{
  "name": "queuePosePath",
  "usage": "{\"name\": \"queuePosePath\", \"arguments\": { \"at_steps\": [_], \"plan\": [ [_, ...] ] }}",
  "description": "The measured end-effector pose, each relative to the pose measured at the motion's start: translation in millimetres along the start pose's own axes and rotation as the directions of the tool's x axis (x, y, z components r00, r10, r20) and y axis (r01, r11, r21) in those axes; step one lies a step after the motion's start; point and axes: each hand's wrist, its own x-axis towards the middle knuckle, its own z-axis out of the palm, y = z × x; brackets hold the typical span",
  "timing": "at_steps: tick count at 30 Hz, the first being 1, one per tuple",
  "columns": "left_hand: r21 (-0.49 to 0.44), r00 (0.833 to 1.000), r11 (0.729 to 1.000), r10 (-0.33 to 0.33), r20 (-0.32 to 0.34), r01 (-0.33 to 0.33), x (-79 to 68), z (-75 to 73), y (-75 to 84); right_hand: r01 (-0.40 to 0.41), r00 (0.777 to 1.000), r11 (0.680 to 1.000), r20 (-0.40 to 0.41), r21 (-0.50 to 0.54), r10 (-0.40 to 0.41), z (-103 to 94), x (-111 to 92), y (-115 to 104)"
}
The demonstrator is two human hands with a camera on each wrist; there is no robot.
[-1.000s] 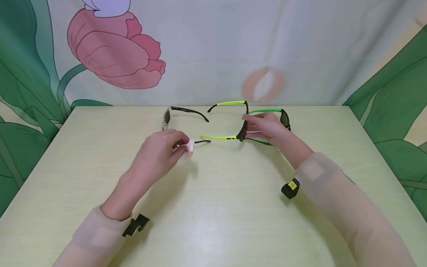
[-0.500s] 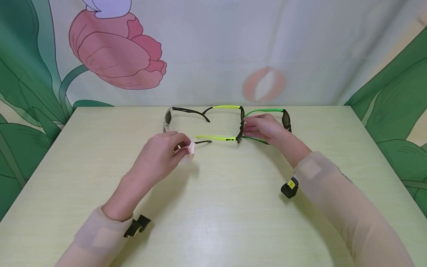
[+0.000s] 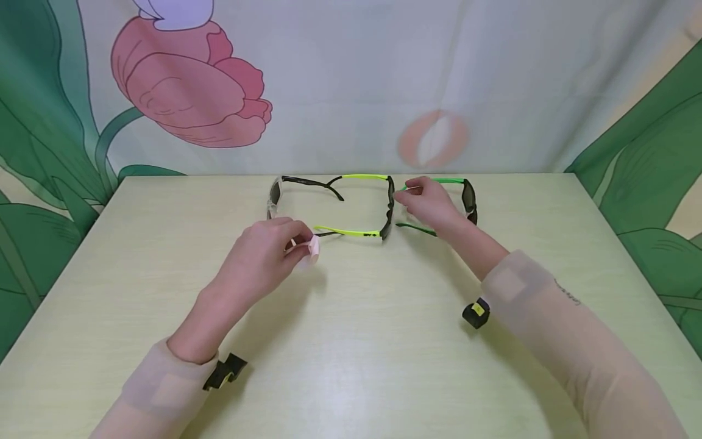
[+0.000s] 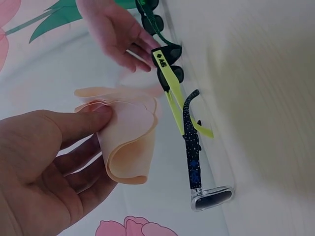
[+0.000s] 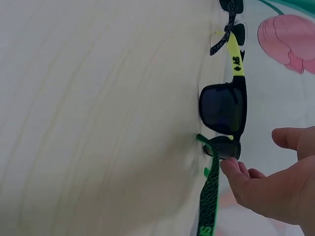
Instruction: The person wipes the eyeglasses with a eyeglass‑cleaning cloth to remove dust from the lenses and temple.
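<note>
My left hand (image 3: 263, 250) pinches a folded pale pink cloth (image 4: 130, 132) between thumb and fingers, above the table. Behind it stand sunglasses with a clear frame and dark speckled temples (image 4: 192, 152), partly hidden by the hand in the head view. In the middle are black sunglasses with yellow temples (image 3: 356, 233), unfolded, their temple tips overlapping those of the clear pair. My right hand (image 3: 430, 201) is beside their front, thumb and fingers apart in the right wrist view; whether a fingertip touches a lens, I cannot tell. Sunglasses with green temples (image 5: 209, 201) stand partly behind this hand.
All three pairs stand in a row near the back edge of the pale wooden table (image 3: 340, 341). A curtain (image 3: 340, 85) with printed flowers and leaves hangs right behind that edge. Each sleeve carries a small black device (image 3: 476, 313) at the cuff.
The yellow-templed sunglasses have shifted left and straightened, so their temples now reach over the clear pair's. My right hand has come away from their frame. The left hand stays with the cloth.
</note>
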Motion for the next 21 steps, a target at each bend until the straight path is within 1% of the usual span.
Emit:
{"name": "queuePosePath", "arguments": {
  "at_steps": [2,4,7,9,12,15,18,21],
  "plan": [
    [0.000,1.000,1.000,-0.001,0.009,0.001,-0.1,0.6,-0.5,0.057,0.997,0.995,-0.039,-0.081,-0.060,4.6,-4.0,-4.3],
    [0.002,1.000,1.000,-0.002,0.020,0.002,-0.1,1.2,-0.9,0.119,0.991,0.983,-0.049,-0.138,-0.126,8.8,-7.5,-8.5],
    [0.004,0.999,1.000,-0.007,0.041,0.007,0.0,1.7,-0.8,0.211,0.975,0.958,-0.025,-0.192,-0.220,14.0,-12.0,-13.1],
    [0.009,0.999,1.000,-0.006,0.054,0.005,0.0,1.9,-0.5,0.282,0.957,0.932,-0.001,-0.228,-0.290,18.3,-14.7,-15.9],
    [0.016,0.997,1.000,-0.006,0.071,0.005,-0.4,1.6,-0.1,0.388,0.920,0.881,0.060,-0.270,-0.387,27.3,-18.2,-20.1],
    [0.028,0.996,1.000,-0.012,0.091,0.010,-0.9,1.0,0.0,0.485,0.874,0.826,0.152,-0.287,-0.461,38.7,-21.2,-24.3],
    [0.035,0.993,0.999,-0.015,0.117,0.011,-1.6,0.0,0.7,0.565,0.824,0.764,0.264,-0.311,-0.501,51.1,-23.2,-26.6],
    [0.035,0.990,0.999,-0.011,0.144,0.006,-2.2,-0.4,1.4,0.629,0.774,0.688,0.373,-0.361,-0.512,63.8,-24.2,-27.6]
  ]
}}
